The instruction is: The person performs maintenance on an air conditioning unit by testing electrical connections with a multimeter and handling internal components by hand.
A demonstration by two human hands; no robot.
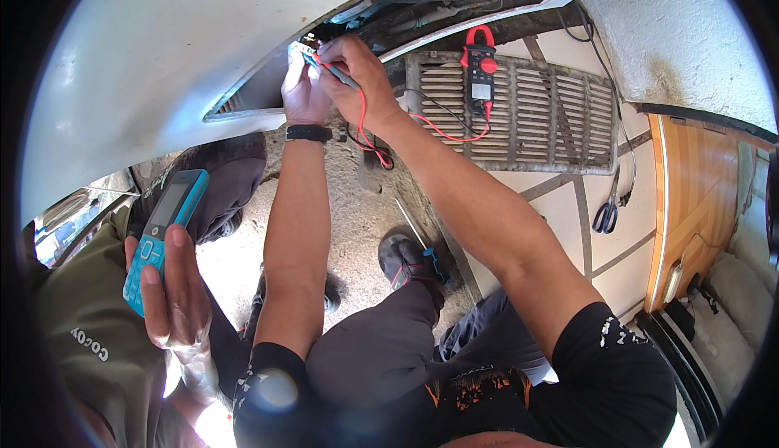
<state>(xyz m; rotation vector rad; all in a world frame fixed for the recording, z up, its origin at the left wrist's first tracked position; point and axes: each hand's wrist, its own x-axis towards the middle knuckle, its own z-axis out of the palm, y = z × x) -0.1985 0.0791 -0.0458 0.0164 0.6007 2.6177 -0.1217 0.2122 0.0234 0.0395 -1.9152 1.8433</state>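
A co-worker's hand holds up a teal plastic keypad phone below a smooth, curved white panel; to its right, at the panel's edge, a person's left hand pinches a small pale part with a brassy glint, the exact contact too small to tell. The right hand closes its fingers around a slim red-and-grey probe, pen-fashion. Doing this well likely calls for a braced left hand, a steady tip and fingertips clear of bare metal. A flexible red lead runs into a red-and-black clamp meter lying on a grimy, slatted grille; farther right, dark-handled scissors rest on pale, angular tiles.
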